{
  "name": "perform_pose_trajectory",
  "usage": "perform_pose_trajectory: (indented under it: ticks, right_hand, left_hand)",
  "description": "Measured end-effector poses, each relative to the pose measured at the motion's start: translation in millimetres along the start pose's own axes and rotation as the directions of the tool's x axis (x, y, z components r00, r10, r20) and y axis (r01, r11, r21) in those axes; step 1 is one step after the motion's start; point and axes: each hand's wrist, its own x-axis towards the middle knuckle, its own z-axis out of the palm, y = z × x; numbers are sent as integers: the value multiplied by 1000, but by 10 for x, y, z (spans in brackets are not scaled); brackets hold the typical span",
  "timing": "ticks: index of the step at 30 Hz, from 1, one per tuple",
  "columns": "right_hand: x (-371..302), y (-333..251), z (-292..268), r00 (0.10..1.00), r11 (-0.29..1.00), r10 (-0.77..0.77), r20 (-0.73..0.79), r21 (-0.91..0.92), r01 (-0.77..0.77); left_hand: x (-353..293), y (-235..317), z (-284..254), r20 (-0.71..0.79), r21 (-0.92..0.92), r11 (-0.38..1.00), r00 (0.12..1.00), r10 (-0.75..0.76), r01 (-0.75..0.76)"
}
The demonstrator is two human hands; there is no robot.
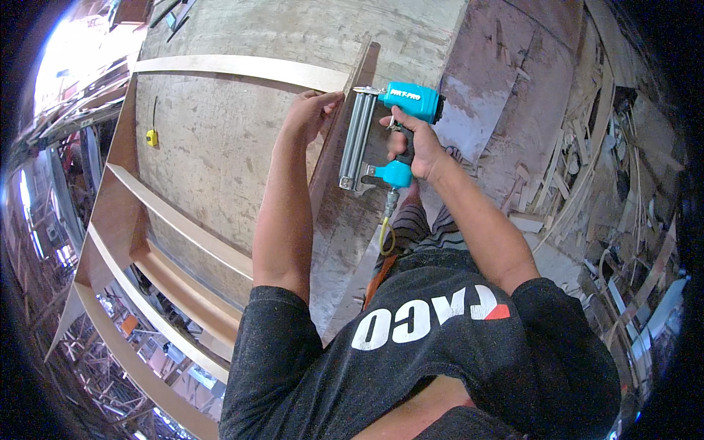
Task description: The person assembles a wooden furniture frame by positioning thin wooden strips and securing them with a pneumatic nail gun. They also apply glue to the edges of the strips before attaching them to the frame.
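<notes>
The wooden frame (242, 67) lies on stained plywood (220, 110), left to centre, around a yellow tape measure (152, 137); our left hand (309, 116) is at the end board (330, 158), its grip unclear to us; our right hand (422, 147) grasps a teal nail gun (409, 101); wood scraps (565, 172) lie strewn rightward.

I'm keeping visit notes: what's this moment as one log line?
right fingers: gripping teal nail gun | left fingers: beside brown board | yellow hose: joined to teal nail gun
</notes>
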Motion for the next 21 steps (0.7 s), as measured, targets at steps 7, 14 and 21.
perform_pose_trajectory:
  ticks: [7, 14, 21]
  right_hand:
    - [17, 27, -3, 1000, 1000, -17, 11, 0, 17]
    - [40, 47, 16, 999, 999, -36, 15, 1, 36]
    - [74, 40, 1, 1000, 1000, -23, 16, -5, 23]
  left_hand:
    - [143, -264, -123, 72, 4, 961, 958, 276, -277]
    - [120, -232, -73, -67, 7, 985, 982, 175, -175]
    - [160, -222, -110, -74, 267, 941, 969, 237, -210]
